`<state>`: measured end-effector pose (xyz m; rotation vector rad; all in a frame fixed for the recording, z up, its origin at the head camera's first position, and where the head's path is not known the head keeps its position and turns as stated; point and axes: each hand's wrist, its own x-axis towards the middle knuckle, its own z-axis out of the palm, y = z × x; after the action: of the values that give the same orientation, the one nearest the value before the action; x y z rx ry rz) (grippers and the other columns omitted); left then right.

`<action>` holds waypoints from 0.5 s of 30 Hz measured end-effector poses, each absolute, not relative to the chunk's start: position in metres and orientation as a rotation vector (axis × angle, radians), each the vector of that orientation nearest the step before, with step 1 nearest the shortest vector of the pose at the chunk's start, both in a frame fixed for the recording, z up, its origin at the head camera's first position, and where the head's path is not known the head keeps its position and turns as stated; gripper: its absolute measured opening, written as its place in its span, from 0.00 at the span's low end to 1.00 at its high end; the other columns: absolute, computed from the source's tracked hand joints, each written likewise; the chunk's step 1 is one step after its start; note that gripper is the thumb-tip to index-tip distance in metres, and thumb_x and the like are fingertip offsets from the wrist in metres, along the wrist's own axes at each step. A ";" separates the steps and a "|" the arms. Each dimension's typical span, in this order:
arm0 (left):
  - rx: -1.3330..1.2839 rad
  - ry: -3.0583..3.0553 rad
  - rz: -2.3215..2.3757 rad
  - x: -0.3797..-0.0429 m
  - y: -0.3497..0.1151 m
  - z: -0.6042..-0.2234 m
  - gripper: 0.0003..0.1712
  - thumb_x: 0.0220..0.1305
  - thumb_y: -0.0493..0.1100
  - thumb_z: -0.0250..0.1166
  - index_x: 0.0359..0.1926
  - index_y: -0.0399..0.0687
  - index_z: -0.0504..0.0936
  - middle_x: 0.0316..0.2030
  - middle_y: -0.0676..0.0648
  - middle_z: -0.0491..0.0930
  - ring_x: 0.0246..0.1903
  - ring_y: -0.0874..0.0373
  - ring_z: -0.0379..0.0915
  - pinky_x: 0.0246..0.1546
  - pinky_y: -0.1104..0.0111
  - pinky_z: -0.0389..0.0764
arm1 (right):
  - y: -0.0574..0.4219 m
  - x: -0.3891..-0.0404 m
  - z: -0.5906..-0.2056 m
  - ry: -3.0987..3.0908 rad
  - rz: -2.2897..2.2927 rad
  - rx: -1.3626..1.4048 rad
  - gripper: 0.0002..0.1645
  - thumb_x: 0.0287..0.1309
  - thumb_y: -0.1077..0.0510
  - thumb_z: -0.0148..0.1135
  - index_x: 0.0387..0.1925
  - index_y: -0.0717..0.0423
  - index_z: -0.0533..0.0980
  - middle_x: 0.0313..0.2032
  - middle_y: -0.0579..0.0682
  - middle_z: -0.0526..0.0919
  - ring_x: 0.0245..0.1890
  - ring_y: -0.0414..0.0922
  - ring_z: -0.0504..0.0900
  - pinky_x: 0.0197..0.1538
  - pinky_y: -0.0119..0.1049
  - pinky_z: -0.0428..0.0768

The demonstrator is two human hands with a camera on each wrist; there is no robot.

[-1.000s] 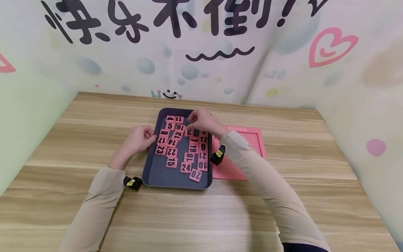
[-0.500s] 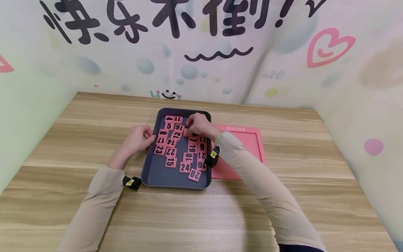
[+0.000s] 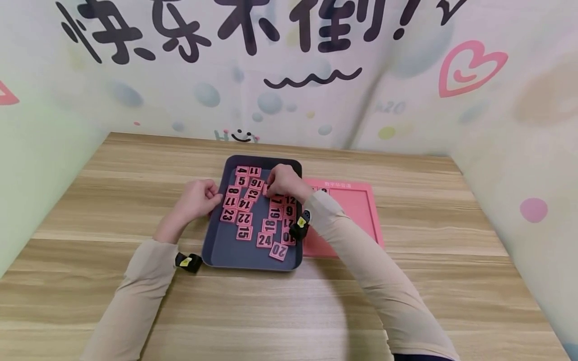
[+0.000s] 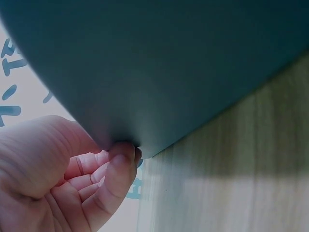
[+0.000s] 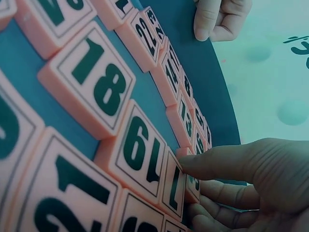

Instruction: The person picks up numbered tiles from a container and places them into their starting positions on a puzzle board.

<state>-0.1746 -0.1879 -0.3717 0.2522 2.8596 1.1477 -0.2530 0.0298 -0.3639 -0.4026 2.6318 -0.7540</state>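
Observation:
A dark blue-grey tray (image 3: 230, 253) lies on the table, holding several pink square number tiles (image 3: 265, 240) in loose columns. My left hand (image 3: 197, 200) grips the tray's left side; in the left wrist view its thumb and curled fingers (image 4: 113, 193) pinch the rim. Over the upper right of the tray, my right hand (image 3: 289, 180) pinches a number tile (image 5: 193, 189) between thumb and fingers. That tile sits beside the 7 and 19 tiles (image 5: 137, 150), and the hand hides most of its face. Several tiles near the tray's top right are covered by this hand.
Right of the tray lies a pink frame board (image 3: 361, 210), partly under the right forearm, with small tiles (image 3: 324, 192) along its top edge. The wood-grain table (image 3: 226, 316) meets a printed wall (image 3: 189, 115) at the back.
My right hand has come slightly down and left onto a tile near the 3, its fingers closing on it. The left hand stays at the tray's rim.

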 end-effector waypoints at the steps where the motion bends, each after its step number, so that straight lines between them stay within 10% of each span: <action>1: 0.253 2.858 1.151 -0.175 -0.188 -0.372 0.06 0.60 0.31 0.58 0.27 0.33 0.73 0.21 0.41 0.75 0.14 0.59 0.69 0.15 0.70 0.73 | 0.030 -0.253 -0.364 2.639 -0.744 -0.420 0.12 0.47 0.58 0.72 0.33 0.60 0.80 0.33 0.53 0.81 0.30 0.45 0.79 0.32 0.34 0.78; 15: 0.247 2.858 1.154 -0.176 -0.189 -0.374 0.05 0.60 0.31 0.58 0.28 0.32 0.74 0.22 0.41 0.75 0.14 0.58 0.70 0.16 0.69 0.75 | 0.033 -0.251 -0.355 2.725 -0.719 -0.597 0.09 0.49 0.56 0.69 0.26 0.59 0.79 0.22 0.48 0.76 0.21 0.41 0.69 0.25 0.31 0.68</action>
<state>-0.1765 -0.1891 -0.3738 0.2466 2.8577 1.1538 -0.2506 0.0327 -0.3550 -0.5973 2.7248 -0.7193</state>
